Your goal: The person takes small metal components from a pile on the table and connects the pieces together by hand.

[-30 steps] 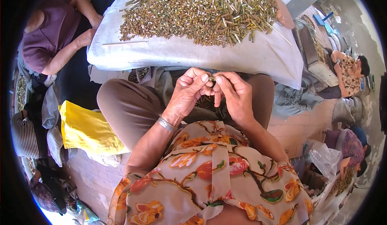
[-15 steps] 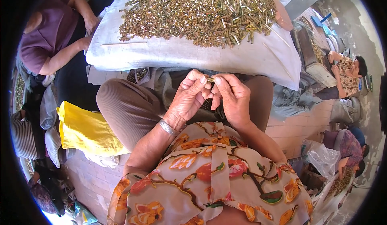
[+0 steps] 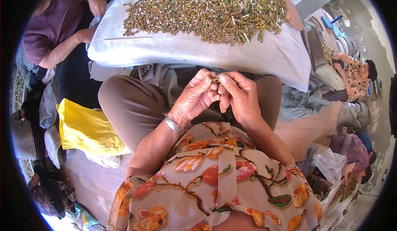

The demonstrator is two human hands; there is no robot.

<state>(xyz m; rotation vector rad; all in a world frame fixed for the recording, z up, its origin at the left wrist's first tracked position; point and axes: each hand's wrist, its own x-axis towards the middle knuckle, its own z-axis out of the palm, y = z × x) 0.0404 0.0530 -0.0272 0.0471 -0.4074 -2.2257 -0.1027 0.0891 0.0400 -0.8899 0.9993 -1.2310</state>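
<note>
Basically both hands, left hand (image 3: 194, 100) and right hand (image 3: 240, 98), pinch one small brass piece (image 3: 215, 80), probably; loose fingertip grip could drop it into the lap.

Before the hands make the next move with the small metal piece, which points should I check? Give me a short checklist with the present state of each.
1. Small metal piece pinched between the fingertips of both hands: ok.
2. Left hand and right hand meet above the lap, both in view: ok.
3. How the piece is turned, or its condition: cannot tell, it is too small and mostly covered.
4. Heap of metal pieces lies on the white cloth in front of the knees, within what looks like easy reach: ok.
5. Other person's hands are at the cloth's left edge, apart from the working hands: ok.
</note>
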